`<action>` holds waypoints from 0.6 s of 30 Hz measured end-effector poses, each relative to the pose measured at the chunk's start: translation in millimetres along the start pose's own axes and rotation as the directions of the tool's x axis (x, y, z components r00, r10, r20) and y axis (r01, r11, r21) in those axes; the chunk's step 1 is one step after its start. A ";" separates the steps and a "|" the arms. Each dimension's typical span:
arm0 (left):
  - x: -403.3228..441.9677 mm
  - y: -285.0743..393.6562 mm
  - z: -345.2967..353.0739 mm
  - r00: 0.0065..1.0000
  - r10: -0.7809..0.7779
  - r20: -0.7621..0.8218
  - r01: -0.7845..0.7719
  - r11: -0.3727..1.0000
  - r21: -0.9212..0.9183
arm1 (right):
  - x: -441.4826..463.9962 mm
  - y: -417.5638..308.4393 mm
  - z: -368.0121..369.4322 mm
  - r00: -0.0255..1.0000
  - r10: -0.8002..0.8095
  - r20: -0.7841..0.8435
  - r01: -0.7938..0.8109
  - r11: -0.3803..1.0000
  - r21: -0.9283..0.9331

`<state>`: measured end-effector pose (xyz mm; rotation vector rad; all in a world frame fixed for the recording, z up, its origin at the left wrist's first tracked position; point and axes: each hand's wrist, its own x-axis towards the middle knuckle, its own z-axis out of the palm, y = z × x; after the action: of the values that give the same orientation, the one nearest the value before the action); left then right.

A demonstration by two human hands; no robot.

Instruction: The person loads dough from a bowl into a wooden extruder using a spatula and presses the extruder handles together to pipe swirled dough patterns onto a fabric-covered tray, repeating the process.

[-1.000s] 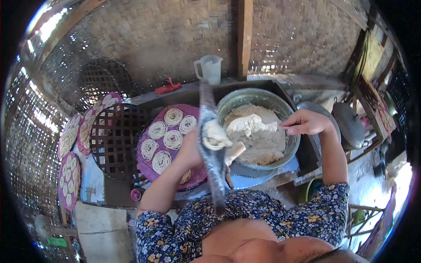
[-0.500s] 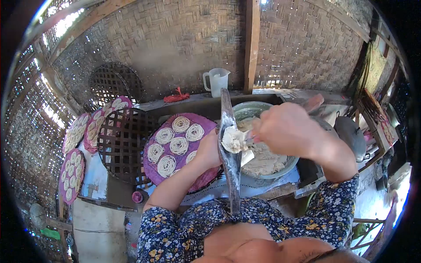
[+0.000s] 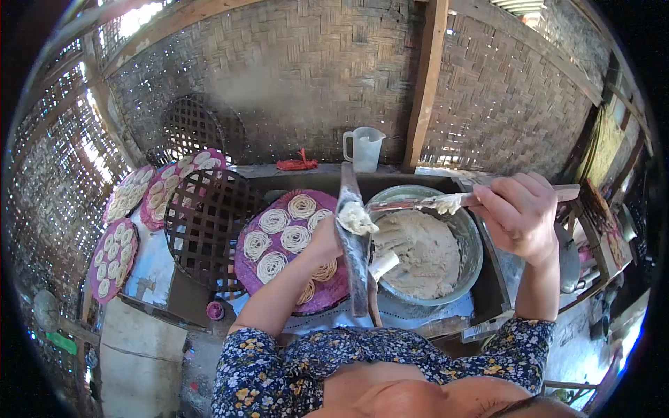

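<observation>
My left hand (image 3: 325, 242) is closed around a long dark wooden press (image 3: 357, 268), held over the gap between a round purple tray (image 3: 322, 301) and a basin (image 3: 476, 268). A lump of pale dough (image 3: 356, 218) sits on the press's middle, and a white tube (image 3: 385, 265) sticks out to its right. In my right hand (image 3: 519, 212) is a long flat-bladed knife (image 3: 398, 206) with a wooden handle, dough smeared on its blade. The blade's tip is close beside the lump. Soft pale dough (image 3: 421, 258) fills much of the basin. Coiled noodle nests (image 3: 296, 239) lie on the tray.
Behind the basin stands a plastic measuring jug (image 3: 366, 150), with a red plastic bag (image 3: 297, 164) to its left. A dark woven rack (image 3: 209, 226) and more purple trays of nests (image 3: 113, 261) are at left. A woven wall (image 3: 293, 76) closes off the back.
My right hand has moved right, away from the press, drawing the knife back so its long blade shows. The dough lump stays on the press. The whole view has shifted slightly.
</observation>
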<state>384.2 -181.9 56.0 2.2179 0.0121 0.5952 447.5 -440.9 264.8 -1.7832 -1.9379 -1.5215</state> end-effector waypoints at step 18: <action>0.1 49.5 6.2 0.987 -0.154 0.043 0.141 0.968 0.209 | -9.3 -39.0 53.9 0.955 -0.222 0.197 0.187 0.965 0.182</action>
<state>377.8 -219.2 88.5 2.4083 0.2156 0.4627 447.5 -402.7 209.5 -1.7900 -2.3415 -1.2207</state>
